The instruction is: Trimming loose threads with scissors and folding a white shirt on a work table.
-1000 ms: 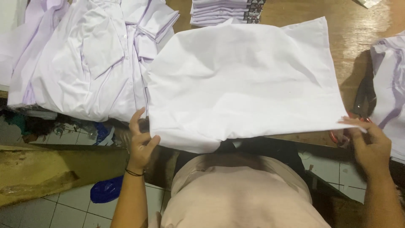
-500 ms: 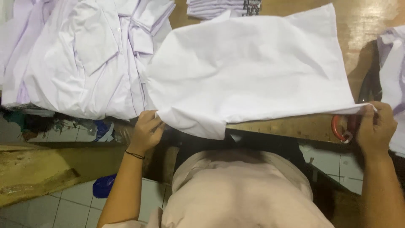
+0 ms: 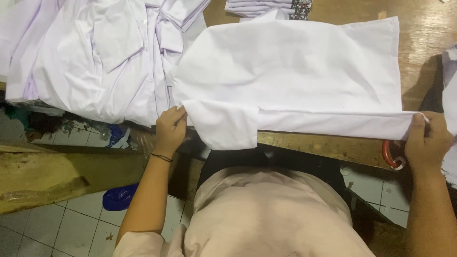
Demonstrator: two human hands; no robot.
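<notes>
Evidently the white shirt [image 3: 290,76] on the wooden table [image 3: 419,43] was light and limp; left hand [image 3: 170,129] and right hand [image 3: 428,143] pinched its near hem corners.

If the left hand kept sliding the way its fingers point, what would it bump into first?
The left hand points up and a bit right, gripping the white shirt at its folded edge. Going straight on, it would meet that shirt first, though the pile of shirts lies close beside it.
</notes>
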